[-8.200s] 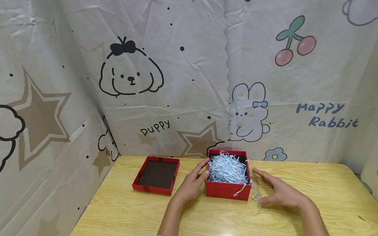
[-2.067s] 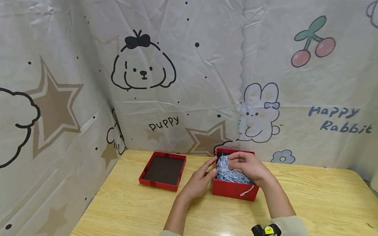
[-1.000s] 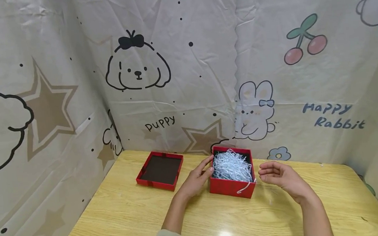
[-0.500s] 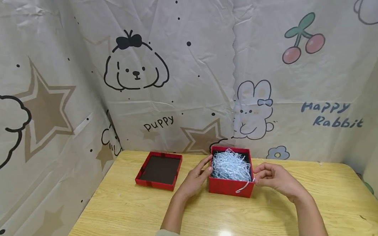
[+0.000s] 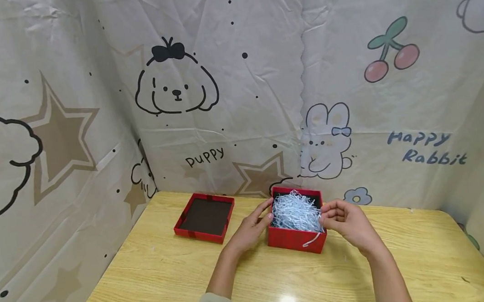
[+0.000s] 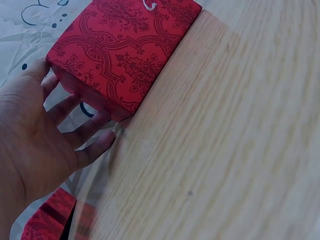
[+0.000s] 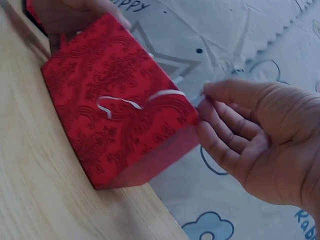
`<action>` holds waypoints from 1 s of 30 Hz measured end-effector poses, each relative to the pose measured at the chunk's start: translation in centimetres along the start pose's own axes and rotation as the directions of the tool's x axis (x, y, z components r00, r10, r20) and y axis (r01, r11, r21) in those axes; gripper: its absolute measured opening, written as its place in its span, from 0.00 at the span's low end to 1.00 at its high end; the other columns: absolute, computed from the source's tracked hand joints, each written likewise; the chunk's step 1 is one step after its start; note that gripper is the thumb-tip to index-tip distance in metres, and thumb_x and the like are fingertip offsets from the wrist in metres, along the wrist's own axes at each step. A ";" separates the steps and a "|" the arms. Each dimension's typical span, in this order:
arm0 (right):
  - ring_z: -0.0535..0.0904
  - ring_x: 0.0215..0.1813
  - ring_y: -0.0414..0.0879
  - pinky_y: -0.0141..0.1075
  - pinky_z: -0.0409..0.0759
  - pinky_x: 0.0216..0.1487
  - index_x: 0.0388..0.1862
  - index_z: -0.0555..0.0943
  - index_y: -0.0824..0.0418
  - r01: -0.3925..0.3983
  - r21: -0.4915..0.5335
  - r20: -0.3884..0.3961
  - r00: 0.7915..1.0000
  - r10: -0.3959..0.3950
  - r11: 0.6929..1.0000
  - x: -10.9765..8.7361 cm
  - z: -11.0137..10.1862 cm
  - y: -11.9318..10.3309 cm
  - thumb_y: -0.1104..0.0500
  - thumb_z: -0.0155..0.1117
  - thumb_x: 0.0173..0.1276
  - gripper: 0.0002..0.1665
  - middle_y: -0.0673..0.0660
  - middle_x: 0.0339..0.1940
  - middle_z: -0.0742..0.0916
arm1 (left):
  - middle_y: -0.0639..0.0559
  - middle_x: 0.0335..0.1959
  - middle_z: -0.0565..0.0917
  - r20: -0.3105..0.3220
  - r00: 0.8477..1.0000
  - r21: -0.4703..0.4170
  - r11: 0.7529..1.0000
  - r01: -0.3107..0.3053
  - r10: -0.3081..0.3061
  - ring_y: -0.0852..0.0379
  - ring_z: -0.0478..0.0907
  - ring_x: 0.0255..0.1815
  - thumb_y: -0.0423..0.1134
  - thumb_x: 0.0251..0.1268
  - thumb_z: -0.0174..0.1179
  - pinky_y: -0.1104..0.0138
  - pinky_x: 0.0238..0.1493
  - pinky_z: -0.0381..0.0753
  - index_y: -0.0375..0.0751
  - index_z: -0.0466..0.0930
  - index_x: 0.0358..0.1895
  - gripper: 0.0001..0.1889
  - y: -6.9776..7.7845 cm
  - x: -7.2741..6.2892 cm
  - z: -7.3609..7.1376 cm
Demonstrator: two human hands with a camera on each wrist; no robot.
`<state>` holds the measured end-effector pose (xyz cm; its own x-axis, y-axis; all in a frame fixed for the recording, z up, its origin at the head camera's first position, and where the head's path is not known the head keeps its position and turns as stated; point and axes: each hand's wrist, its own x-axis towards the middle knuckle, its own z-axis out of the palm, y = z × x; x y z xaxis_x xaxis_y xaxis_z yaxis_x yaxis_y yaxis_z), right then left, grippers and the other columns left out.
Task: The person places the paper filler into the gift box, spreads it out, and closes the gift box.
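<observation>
A red box [image 5: 296, 240] with a dark floral pattern stands uncovered on the table, filled with pale blue shredded paper [image 5: 296, 212]. One white strand [image 7: 120, 102] hangs over its front face. My left hand [image 5: 248, 232] rests against the box's left side; in the left wrist view its fingers [image 6: 82, 132] are spread and loosely bent along that wall. At the right rim, my right hand [image 5: 346, 221] pinches a bit of shredded paper between thumb and fingertips. In the right wrist view a pale strip shows by the fingertips of the right hand [image 7: 250, 135], close to the box corner.
The red lid [image 5: 204, 218], dark inside, lies upturned to the left of the box. Both stand near the back edge of the wooden table [image 5: 191, 281]. A printed cloth [image 5: 254, 77] hangs behind and at both sides.
Loose strands lying right of the box 8.2 s ago are gone from there. My right hand went over the paper, withdrew to the right, then came back to the rim. My left hand stayed.
</observation>
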<state>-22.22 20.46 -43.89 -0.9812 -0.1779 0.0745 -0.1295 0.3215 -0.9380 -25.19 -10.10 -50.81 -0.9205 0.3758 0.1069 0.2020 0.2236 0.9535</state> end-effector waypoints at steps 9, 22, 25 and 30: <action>0.86 0.42 0.50 0.33 0.87 0.46 0.56 0.79 0.72 0.035 0.038 -0.030 0.999 -0.034 0.999 1.2 2.5 -0.9 0.63 0.76 0.70 0.22 0.66 0.44 0.86 | 0.51 0.83 0.65 -0.005 1.000 -0.006 1.000 -0.003 0.003 0.45 0.79 0.68 0.53 0.86 0.51 0.46 0.74 0.71 0.61 0.60 0.85 0.30 0.0 0.0 -0.3; 0.88 0.42 0.53 0.34 0.87 0.45 0.56 0.79 0.74 0.084 0.066 0.125 0.988 -0.092 0.994 4.6 5.5 -1.5 0.67 0.72 0.72 0.18 0.66 0.43 0.88 | 0.53 0.82 0.66 -0.017 1.000 0.020 1.000 -0.001 0.001 0.46 0.80 0.67 0.55 0.85 0.51 0.45 0.73 0.72 0.65 0.61 0.84 0.29 0.0 0.3 -0.1; 0.89 0.45 0.55 0.37 0.88 0.48 0.58 0.78 0.75 0.044 0.054 0.189 0.980 -0.053 0.998 5.1 5.6 -1.5 0.66 0.69 0.74 0.18 0.66 0.45 0.89 | 0.52 0.82 0.66 -0.013 1.000 0.018 1.000 -0.001 0.001 0.48 0.81 0.65 0.55 0.85 0.51 0.46 0.72 0.73 0.64 0.61 0.84 0.29 0.1 0.3 -0.1; 0.89 0.48 0.56 0.45 0.88 0.52 0.61 0.78 0.74 -0.043 0.007 0.214 0.976 0.040 0.999 5.6 6.0 -1.6 0.62 0.64 0.80 0.19 0.68 0.49 0.89 | 0.51 0.82 0.66 -0.012 1.000 0.018 1.000 0.007 -0.006 0.49 0.81 0.65 0.54 0.86 0.51 0.46 0.72 0.73 0.63 0.61 0.84 0.29 0.1 0.1 -0.1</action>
<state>-26.62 13.37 -44.04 -0.9322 -0.3600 -0.0375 -0.0864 0.3218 -0.9428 -25.34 -10.11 -50.70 -0.9256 0.3638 0.1041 0.2018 0.2421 0.9490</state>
